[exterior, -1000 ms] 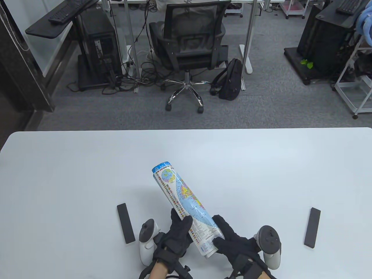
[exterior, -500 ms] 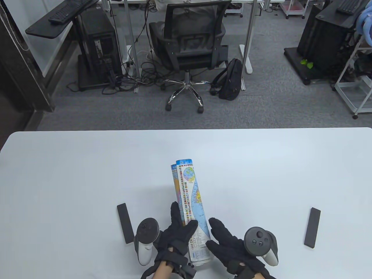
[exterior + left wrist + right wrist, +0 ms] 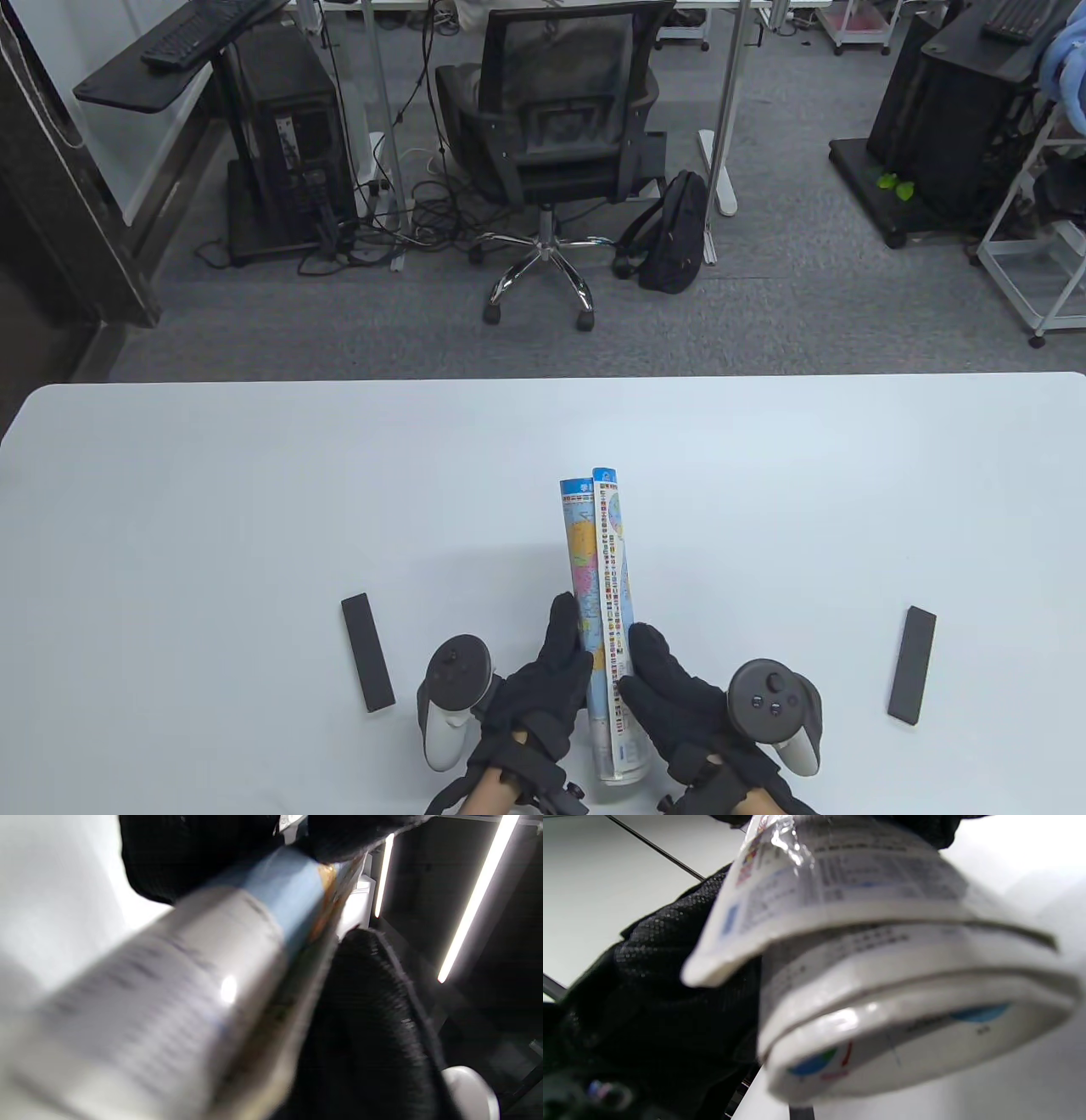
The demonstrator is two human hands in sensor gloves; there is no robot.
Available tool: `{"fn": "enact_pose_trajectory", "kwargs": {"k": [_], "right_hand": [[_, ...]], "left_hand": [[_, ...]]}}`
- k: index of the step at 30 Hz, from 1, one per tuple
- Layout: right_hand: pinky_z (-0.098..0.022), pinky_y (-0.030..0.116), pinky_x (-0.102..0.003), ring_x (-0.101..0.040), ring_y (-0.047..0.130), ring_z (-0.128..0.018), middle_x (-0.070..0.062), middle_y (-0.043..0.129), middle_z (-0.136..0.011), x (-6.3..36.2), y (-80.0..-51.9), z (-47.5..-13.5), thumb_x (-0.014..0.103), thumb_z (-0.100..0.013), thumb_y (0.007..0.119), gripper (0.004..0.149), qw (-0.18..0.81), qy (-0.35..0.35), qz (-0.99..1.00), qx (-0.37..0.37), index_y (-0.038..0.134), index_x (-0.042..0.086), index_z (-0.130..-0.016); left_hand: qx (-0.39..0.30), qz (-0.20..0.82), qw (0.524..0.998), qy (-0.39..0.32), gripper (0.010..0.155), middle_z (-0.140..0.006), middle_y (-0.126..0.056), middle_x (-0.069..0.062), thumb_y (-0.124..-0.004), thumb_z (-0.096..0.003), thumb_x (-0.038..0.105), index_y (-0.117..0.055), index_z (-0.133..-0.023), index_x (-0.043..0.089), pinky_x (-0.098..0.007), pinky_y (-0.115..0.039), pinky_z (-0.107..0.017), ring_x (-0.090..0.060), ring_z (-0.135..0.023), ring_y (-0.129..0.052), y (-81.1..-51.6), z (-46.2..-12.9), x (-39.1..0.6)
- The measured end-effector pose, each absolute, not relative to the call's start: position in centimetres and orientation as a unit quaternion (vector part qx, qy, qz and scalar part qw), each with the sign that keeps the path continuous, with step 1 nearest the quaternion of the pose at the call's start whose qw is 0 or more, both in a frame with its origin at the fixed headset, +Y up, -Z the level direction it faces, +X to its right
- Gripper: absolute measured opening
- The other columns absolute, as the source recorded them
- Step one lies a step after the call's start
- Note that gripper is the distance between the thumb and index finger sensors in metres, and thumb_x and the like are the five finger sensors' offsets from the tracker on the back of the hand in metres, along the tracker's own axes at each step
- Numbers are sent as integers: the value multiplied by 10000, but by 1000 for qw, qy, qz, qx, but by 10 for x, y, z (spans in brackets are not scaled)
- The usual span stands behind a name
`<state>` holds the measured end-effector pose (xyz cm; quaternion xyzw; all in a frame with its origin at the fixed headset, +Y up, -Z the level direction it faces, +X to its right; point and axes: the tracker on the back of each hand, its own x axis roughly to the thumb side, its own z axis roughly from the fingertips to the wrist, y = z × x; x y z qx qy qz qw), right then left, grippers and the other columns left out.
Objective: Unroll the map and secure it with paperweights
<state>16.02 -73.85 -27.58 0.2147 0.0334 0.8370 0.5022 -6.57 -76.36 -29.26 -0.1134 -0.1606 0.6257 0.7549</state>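
While both gloved hands are working at the table's near edge, the rolled map [image 3: 604, 611] is sitting between them, its long axis running almost straight away from the person. The left hand [image 3: 539, 692] is gripping the roll's near part from the left, fingers lying up along its side; the right hand [image 3: 679, 700] is gripping it from the right, thumb and fingers closing on the loose outer flap. A tracker [image 3: 454, 700] is riding on the back of the left hand and another tracker [image 3: 774, 709] on the right. Close up, the left wrist view is showing the blurred roll [image 3: 178, 1001] running diagonally with black glove fabric pressing on either side of it, and the right wrist view is showing the roll's near end [image 3: 895, 1014], its layers spiralling loosely and the outer edge lifting away. Flanking the hands, the left paperweight [image 3: 367, 652] is lying flat on the table [image 3: 254, 509] just left of the left tracker, while the right paperweight [image 3: 912, 665] is lying further off to the right. Farther out, the roll's far end is reaching toward the table's middle.
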Motion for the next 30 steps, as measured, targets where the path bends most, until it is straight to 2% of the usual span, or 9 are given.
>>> {"fn": "enact_pose_trajectory", "kwargs": {"k": [3,8,17,21,24,27,30], "right_hand": [[-517,539,-715,-636,629,-818,-469,393,-979,158,-742,-276,301,-586,626,643,500,43,837,218,367,-115,-1002],[-512,542,-715,-642,627,-813,-477,385,-972,157,-745,-276,300,-586,626,649,503,57,834,218,359,-124,-999],[-516,556,-705,-622,658,-811,-464,410,-987,163,-743,-280,311,-590,628,648,523,57,826,203,354,-92,-1017],[-540,450,-727,-648,502,-857,-429,268,-1020,163,-738,-279,327,-594,625,680,500,28,840,208,263,-51,-1029],[-551,384,-731,-650,417,-875,-385,243,-1045,160,-733,-277,336,-595,627,684,457,6,859,229,246,-25,-1033],[-549,248,-725,-629,240,-888,-323,233,-1072,153,-734,-277,309,-593,634,633,394,28,880,264,310,15,-1050],[-542,173,-707,-588,150,-886,-293,243,-1079,144,-741,-278,288,-592,630,601,293,83,912,276,344,28,-1053]], "left_hand": [[-109,590,783,-162,672,-1096,-445,-213,-633,-586,374,-175,-1078,340,-452,-767,-610,-372,-917,-707,-762,-292,-63],[-125,582,788,-159,776,-1085,-372,-256,-682,-574,376,-83,-1057,275,-484,-755,-606,-411,-922,-663,-765,-293,-58],[-80,553,819,-133,755,-1039,-509,-281,-698,-552,288,-151,-1066,209,-432,-851,-519,-380,-833,-800,-755,-294,-61],[-86,539,830,-112,752,-1027,-527,-296,-709,-546,281,-174,-1070,207,-430,-862,-494,-391,-810,-817,-755,-294,-62],[-102,511,849,-83,747,-1015,-533,-321,-714,-544,269,-183,-1069,264,-426,-879,-464,-402,-783,-839,-757,-294,-62],[-116,488,862,-74,722,-1014,-532,-328,-717,-542,267,-231,-1074,305,-431,-882,-456,-410,-776,-844,-759,-295,-61],[-126,459,877,-59,703,-1019,-528,-327,-718,-541,272,-265,-1077,326,-432,-882,-457,-412,-779,-843,-760,-295,-60]]}}
